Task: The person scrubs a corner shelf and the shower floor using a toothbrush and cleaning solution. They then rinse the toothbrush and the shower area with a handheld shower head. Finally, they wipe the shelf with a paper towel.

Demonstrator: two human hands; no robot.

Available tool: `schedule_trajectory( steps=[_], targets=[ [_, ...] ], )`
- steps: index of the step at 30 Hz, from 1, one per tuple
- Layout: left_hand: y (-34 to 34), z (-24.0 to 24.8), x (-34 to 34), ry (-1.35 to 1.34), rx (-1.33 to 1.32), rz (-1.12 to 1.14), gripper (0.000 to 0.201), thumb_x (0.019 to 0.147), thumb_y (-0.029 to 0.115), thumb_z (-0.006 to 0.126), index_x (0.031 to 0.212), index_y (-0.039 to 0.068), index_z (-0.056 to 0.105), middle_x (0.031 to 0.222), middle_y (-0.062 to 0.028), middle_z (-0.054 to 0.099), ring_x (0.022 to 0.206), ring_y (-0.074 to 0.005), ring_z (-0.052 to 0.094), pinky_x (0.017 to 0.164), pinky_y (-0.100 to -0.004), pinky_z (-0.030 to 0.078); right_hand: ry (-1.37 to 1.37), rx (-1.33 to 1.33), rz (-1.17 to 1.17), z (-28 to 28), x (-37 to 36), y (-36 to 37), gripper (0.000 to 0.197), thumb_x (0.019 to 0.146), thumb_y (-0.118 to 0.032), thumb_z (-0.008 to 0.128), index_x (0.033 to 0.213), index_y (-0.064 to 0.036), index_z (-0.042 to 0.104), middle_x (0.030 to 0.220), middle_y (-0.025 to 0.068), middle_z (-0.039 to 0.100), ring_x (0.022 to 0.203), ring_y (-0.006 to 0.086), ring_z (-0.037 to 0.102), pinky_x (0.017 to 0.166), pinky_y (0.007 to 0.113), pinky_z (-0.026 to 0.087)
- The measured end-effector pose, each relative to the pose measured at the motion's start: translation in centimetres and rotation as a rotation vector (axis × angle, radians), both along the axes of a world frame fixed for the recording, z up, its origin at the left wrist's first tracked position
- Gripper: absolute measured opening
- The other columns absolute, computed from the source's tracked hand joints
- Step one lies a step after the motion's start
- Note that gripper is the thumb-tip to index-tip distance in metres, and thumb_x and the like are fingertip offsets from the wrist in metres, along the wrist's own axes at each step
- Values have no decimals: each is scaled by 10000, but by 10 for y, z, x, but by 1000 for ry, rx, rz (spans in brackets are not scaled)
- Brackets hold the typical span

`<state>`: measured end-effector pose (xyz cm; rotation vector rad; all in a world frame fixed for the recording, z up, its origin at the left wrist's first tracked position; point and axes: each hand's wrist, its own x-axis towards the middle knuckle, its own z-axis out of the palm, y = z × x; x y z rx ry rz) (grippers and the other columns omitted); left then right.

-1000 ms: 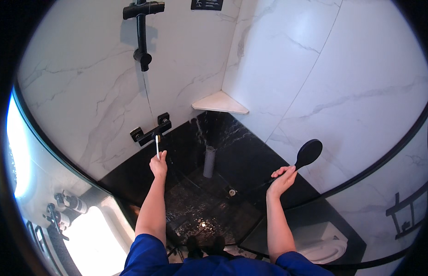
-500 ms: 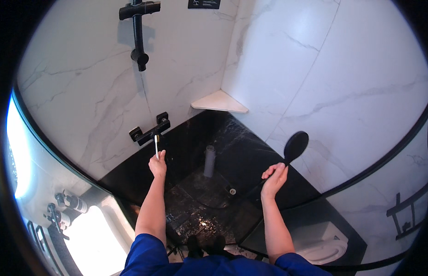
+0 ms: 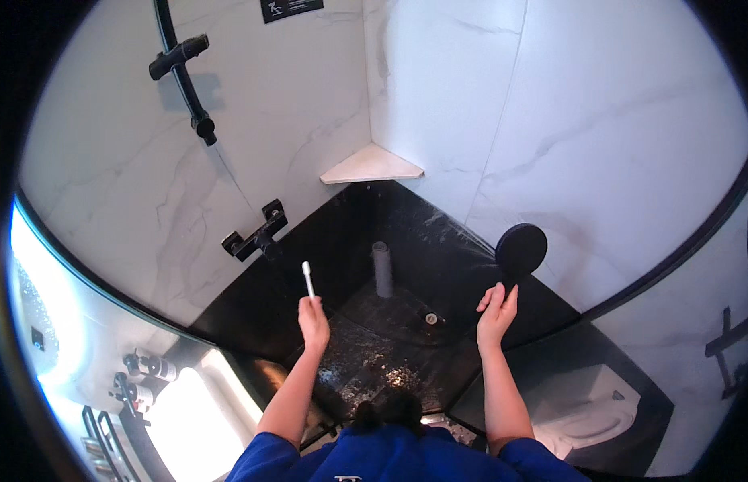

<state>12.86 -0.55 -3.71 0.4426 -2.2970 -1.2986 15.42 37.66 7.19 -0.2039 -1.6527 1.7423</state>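
My left hand (image 3: 313,324) is closed around the lower end of a slim white stick (image 3: 309,279) with a slightly wider tip, much like a toothbrush. It points up, in front of and below the black shower mixer tap (image 3: 257,233) on the marbled wall. On the right, my right hand (image 3: 496,315) grips the handle of a round black shower head (image 3: 521,249). Its disc is raised before the far right wall, and thin water streaks show on the black lower wall to its left. The handle is mostly hidden by my fingers.
A white corner shelf (image 3: 372,165) juts out above the black lower walls. Below stand a grey cylinder (image 3: 382,271) and a round drain fitting (image 3: 431,319) on the wet, glinting floor. A black shower rail (image 3: 185,84) hangs at upper left; a white toilet (image 3: 587,422) lies lower right.
The view has shifted. My left hand has drawn the white stick away from the mixer tap. The shower head has turned, showing its round disc more fully.
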Motion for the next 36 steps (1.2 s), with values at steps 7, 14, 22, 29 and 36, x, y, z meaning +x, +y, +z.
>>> schedule_trajectory(
  steps=[7, 14, 22, 29, 36],
  targets=[
    [32, 111, -125, 58, -186, -287, 310, 1044, 276, 585, 1304, 137, 683, 678, -107, 632, 586, -220, 649, 601, -393, 514, -106, 146, 70, -15, 8, 11, 238, 1069, -169, 533, 1097, 67, 527, 695, 32, 531, 551, 82, 483, 505, 260, 416],
    [28, 142, -290, -59, -607, -385, 311, 1039, 298, 531, 1307, 254, 683, 988, -223, 726, 940, -433, 695, 833, -542, 552, -198, 65, 37, -45, 17, 21, 166, 1047, -115, 533, 1030, 50, 527, 668, 43, 549, 539, 100, 495, 500, 277, 419],
    [79, 117, -426, -96, -841, -370, 253, 995, 143, 517, 1115, 92, 735, 1001, -225, 731, 989, -394, 715, 868, -501, 571, -302, 91, -102, -60, 19, 13, 173, 1062, -143, 503, 1069, 27, 535, 698, 46, 561, 546, 99, 501, 497, 266, 427],
    [124, 113, -451, -162, -856, -428, 234, 974, 95, 511, 1073, 30, 713, 1041, -227, 730, 1014, -389, 715, 858, -499, 580, -333, 178, -195, -60, 24, 20, 205, 1062, -173, 505, 1118, 19, 549, 684, 51, 573, 526, 113, 520, 499, 267, 436],
    [80, 101, -480, -206, -784, -360, 257, 989, 116, 500, 1105, 27, 711, 1063, -248, 719, 1042, -411, 701, 882, -517, 570, -306, 193, -170, -63, 11, 12, 260, 1063, -209, 518, 1150, 34, 552, 677, 38, 568, 535, 106, 529, 494, 273, 440]
  ],
)
